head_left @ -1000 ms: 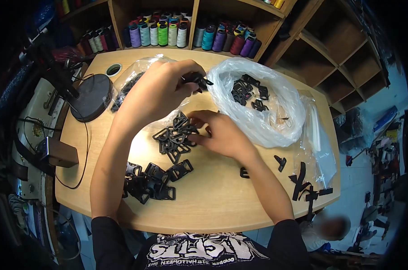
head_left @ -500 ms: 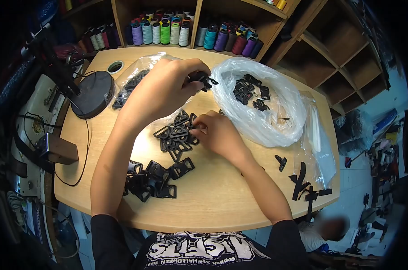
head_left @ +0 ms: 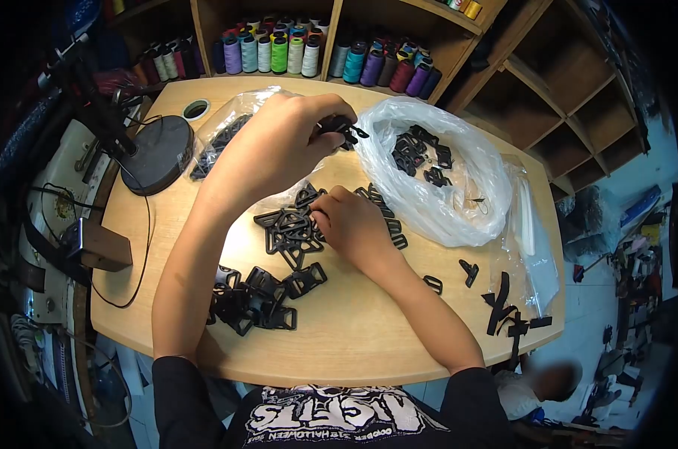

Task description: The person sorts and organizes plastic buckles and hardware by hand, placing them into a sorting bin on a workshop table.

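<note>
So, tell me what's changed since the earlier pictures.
The right hand moved left over the black ring pile, its spread fingers drawn together; whether they grip one is unclear. More black slides show beside the white bag. The left hand still holds black pieces.

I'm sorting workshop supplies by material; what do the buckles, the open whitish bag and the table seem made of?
Side-release buckles: likely moulded black plastic, semi-gloss, judging by soft highlights.
Open bag: thin translucent plastic film, shown by crinkled, shiny folds.
Table: wood or laminate, smooth; its pale woody tone and bright sheen fit either.
</note>
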Demonstrator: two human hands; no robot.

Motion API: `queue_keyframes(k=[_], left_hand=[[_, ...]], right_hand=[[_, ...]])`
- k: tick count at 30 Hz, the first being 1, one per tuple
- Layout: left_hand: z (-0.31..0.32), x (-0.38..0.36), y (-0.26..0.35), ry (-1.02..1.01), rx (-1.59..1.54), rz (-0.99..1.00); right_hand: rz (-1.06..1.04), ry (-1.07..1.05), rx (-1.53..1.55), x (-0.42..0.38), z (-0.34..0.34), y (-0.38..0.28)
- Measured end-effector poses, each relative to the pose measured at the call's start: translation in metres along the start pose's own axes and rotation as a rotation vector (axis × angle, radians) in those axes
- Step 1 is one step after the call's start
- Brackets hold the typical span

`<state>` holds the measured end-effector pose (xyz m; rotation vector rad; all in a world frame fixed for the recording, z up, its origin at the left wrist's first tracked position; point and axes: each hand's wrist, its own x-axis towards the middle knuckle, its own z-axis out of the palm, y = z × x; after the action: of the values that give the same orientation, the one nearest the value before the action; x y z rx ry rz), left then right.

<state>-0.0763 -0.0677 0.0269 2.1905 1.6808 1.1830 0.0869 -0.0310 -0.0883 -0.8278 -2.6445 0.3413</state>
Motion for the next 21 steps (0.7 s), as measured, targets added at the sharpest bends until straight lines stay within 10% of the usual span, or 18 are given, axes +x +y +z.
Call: queue_keyframes(k=[10, 21], left_hand=[[0.0, 0.001, -0.006, 0.028, 0.019, 0.053], [0.0, 0.0, 0.002, 0.005, -0.023, 0.006]], right_hand=[[0.09, 0.135, 0.246, 0.007, -0.001, 0.018], [0.321, -0.268, 0.471, -0.092, -0.151, 0.05]])
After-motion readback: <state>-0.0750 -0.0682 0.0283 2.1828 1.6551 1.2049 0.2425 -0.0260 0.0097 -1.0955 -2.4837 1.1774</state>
